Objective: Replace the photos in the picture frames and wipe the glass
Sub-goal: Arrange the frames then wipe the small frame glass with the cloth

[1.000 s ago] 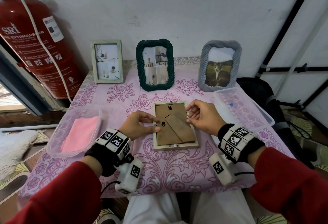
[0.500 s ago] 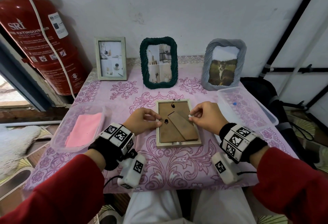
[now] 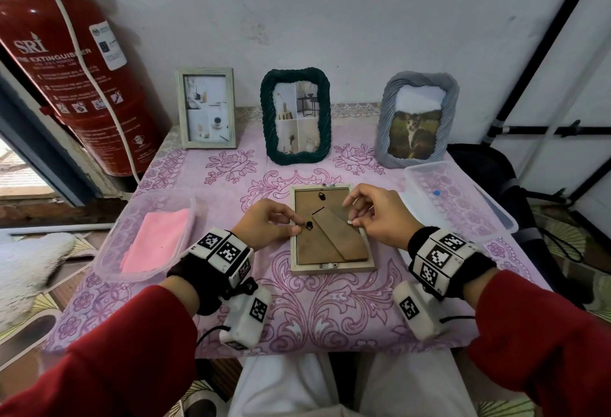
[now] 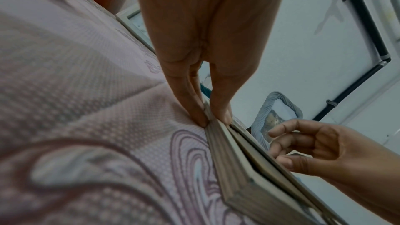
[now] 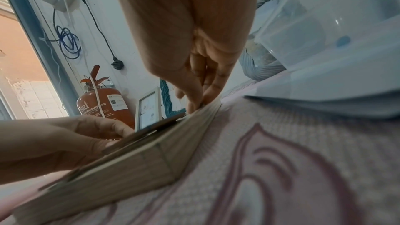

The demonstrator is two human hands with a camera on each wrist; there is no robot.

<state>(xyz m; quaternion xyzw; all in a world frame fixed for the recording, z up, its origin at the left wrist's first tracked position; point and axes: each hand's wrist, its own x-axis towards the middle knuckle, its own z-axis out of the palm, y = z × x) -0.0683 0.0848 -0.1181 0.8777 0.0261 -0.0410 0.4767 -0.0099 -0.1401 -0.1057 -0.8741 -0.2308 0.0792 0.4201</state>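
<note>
While both hands' fingers still pinch the face-down frame's (image 3: pixel 331 231) edges, nothing has shifted.

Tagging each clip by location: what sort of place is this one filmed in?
Probably an indoor utility or storage corner turned into a makeshift work spot, not a furnished living room. Clues: a large red fire extinguisher against the bare white wall, and a small table under a pink floral tablecloth carrying picture frames.

Face-down frame (image 3: pixel 331 231) lies before three standing frames (image 3: pixel 295 116).
</note>
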